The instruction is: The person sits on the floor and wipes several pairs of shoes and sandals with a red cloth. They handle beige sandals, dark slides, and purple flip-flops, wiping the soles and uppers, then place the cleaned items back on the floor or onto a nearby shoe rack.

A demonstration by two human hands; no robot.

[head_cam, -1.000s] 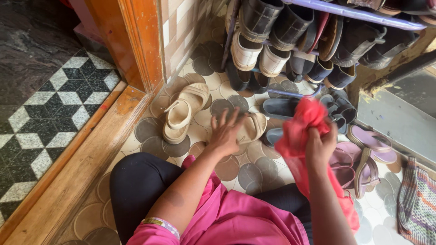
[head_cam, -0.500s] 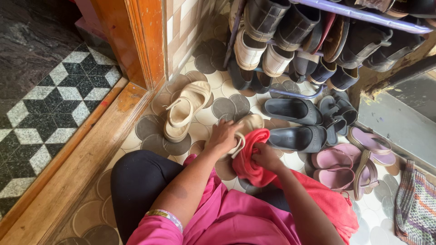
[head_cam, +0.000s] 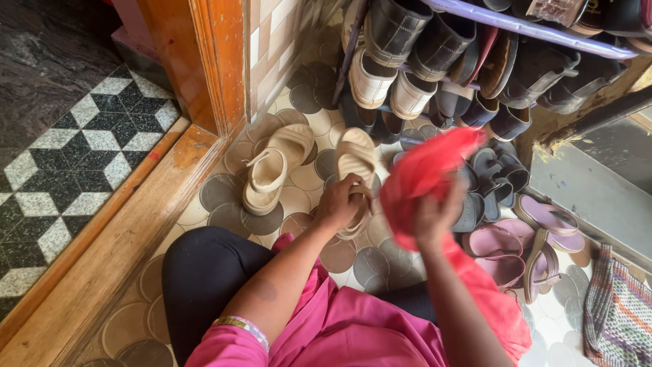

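Observation:
My left hand grips the heel end of a beige sandal, holding it tilted with the toe pointing away. A little to the right, my right hand is closed on a red cloth, raised and blurred beside the sandal. The cloth's tail hangs down over my lap. The matching beige sandal lies on the tiled floor to the left of my left hand.
A shoe rack packed with dark and white shoes stands ahead. Dark slides and pink sandals lie on the floor at right, a striped bag at far right. A wooden door frame and threshold run along the left.
My left hand has lifted the beige sandal by its heel, tilting it up. My right hand has swung the red cloth off the sandal, upward and to the right.

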